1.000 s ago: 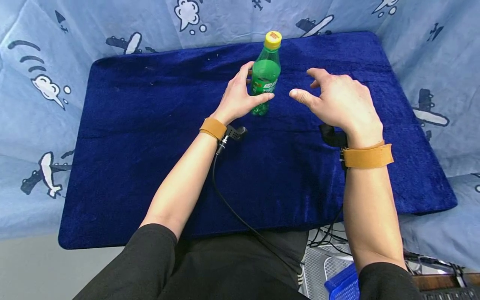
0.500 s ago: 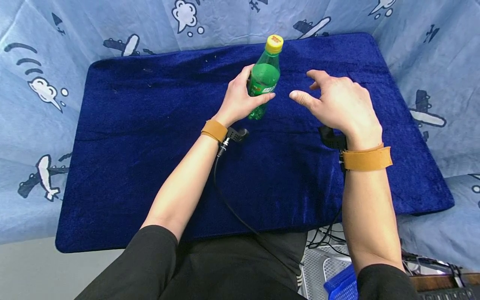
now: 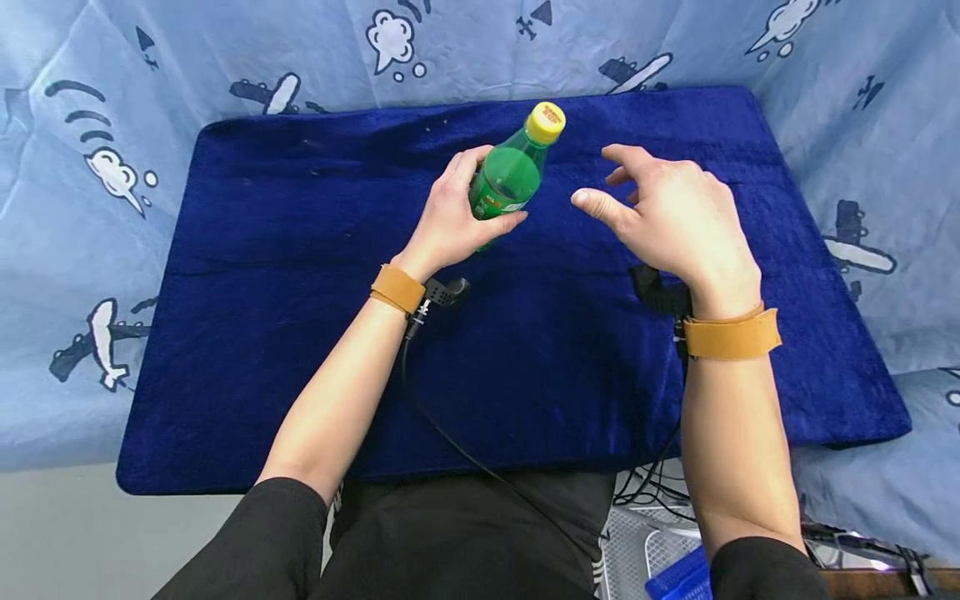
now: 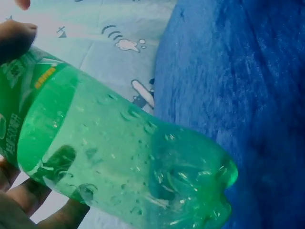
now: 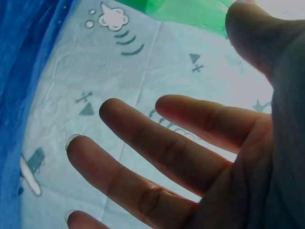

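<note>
A green plastic soda bottle (image 3: 512,173) with a yellow cap (image 3: 545,122) is gripped around its label by my left hand (image 3: 448,212), thumb on the near side. Its top leans to the right in the head view. The left wrist view shows the clear green lower part of the bottle (image 4: 119,148), with liquid and bubbles inside, and fingertips (image 4: 66,217) curled beneath. To the right of the bottle, my right hand (image 3: 678,212) hovers with nothing in it. Its fingers (image 5: 157,143) are spread and slightly bent in the right wrist view, apart from the bottle.
A dark blue velvet cloth (image 3: 300,350) covers the table. Light blue curtains (image 3: 465,50) with airplane prints surround its back and sides. A thin black cable (image 3: 450,437) runs from the left wrist toward the lap. A blue basket (image 3: 678,575) stands below at the lower right.
My left hand has brought the bottle a little left and nearer to me, and the bottle's tilt to the right has grown. The right hand has stayed almost in place.
</note>
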A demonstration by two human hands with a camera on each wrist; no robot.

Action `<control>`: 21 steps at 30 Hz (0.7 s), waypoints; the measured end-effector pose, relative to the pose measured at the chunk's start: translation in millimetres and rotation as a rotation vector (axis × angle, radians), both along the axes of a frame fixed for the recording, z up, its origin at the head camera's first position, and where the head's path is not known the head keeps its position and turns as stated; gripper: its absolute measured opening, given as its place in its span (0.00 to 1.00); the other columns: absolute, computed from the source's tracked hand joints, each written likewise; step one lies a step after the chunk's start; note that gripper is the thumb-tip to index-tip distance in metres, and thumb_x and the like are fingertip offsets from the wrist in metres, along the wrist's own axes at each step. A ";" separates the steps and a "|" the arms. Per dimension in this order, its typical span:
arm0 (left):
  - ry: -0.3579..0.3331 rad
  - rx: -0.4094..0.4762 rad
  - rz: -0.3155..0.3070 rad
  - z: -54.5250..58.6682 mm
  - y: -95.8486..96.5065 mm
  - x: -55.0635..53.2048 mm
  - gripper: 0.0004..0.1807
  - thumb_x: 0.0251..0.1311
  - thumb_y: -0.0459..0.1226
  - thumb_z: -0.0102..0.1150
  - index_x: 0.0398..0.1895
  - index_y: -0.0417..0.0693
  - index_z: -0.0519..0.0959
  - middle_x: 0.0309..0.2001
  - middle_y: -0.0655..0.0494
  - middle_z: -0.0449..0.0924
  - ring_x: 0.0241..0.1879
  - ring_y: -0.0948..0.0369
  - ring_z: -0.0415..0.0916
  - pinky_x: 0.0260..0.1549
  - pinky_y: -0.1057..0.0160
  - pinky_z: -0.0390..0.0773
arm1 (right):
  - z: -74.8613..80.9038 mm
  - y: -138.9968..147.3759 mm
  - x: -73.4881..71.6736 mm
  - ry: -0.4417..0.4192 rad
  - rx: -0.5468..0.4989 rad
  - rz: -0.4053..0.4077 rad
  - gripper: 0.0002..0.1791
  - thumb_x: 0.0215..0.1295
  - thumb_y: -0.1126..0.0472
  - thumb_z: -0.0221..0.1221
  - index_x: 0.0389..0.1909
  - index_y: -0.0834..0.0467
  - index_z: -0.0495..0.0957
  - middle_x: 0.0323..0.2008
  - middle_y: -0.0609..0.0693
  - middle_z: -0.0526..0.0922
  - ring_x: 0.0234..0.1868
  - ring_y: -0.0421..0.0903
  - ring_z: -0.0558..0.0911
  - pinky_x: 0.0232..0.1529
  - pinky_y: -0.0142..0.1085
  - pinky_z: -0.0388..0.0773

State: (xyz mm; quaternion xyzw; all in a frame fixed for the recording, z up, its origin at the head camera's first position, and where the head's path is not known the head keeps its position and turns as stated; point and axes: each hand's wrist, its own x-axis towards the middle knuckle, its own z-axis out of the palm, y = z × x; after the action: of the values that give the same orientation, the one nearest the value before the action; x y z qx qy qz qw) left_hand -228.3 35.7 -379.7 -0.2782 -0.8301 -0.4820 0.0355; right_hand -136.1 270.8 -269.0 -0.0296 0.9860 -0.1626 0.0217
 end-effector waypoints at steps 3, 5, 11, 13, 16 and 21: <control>0.030 -0.042 0.008 0.0 -7.1 3.8 0.44 0.52 0.45 0.80 0.71 0.42 0.70 0.62 0.46 0.75 0.59 0.54 0.74 0.62 0.62 0.72 | 3.2 -5.7 2.9 0.026 -0.025 0.016 0.40 0.74 0.32 0.51 0.77 0.53 0.66 0.62 0.58 0.83 0.54 0.60 0.84 0.52 0.61 0.77; 0.049 -0.071 0.002 -1.0 -11.6 6.6 0.44 0.52 0.45 0.80 0.71 0.42 0.70 0.62 0.46 0.75 0.59 0.54 0.74 0.61 0.60 0.73 | 5.0 -9.0 4.9 0.044 -0.055 0.033 0.38 0.75 0.34 0.52 0.76 0.53 0.68 0.60 0.58 0.84 0.53 0.60 0.84 0.51 0.61 0.77; 0.076 -0.138 -0.017 -2.7 -22.2 13.7 0.42 0.54 0.46 0.79 0.71 0.45 0.71 0.61 0.47 0.75 0.56 0.53 0.75 0.58 0.56 0.76 | 9.2 -18.4 9.8 0.087 -0.118 0.081 0.35 0.74 0.38 0.57 0.74 0.54 0.71 0.56 0.57 0.87 0.50 0.59 0.86 0.46 0.59 0.79; 0.073 -0.144 -0.009 -2.3 -25.7 15.3 0.42 0.54 0.47 0.79 0.71 0.46 0.71 0.60 0.47 0.75 0.56 0.53 0.76 0.57 0.54 0.77 | 9.8 -21.6 10.5 0.099 -0.120 0.089 0.35 0.74 0.39 0.58 0.73 0.54 0.72 0.56 0.57 0.87 0.50 0.59 0.86 0.45 0.59 0.79; 0.063 -0.161 0.004 -2.0 -31.6 17.4 0.42 0.54 0.47 0.78 0.71 0.47 0.71 0.60 0.47 0.76 0.55 0.53 0.77 0.55 0.53 0.78 | 9.7 -26.5 10.7 0.113 -0.121 0.103 0.34 0.74 0.39 0.59 0.72 0.54 0.73 0.55 0.57 0.88 0.49 0.59 0.87 0.44 0.59 0.79; 0.063 -0.212 0.014 -2.3 -40.1 18.7 0.43 0.53 0.49 0.78 0.71 0.49 0.70 0.61 0.48 0.76 0.54 0.52 0.78 0.53 0.51 0.80 | 10.5 -33.6 10.2 0.125 -0.138 0.130 0.33 0.73 0.40 0.59 0.72 0.53 0.74 0.54 0.55 0.88 0.48 0.58 0.87 0.43 0.58 0.79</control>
State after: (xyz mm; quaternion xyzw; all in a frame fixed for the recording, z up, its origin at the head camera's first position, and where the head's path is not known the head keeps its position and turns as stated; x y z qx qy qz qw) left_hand -209.6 -4.4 -381.9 -0.2894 -0.8768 -0.3824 0.0353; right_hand -125.9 237.1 -258.4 -0.1052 0.9679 -0.2260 -0.0315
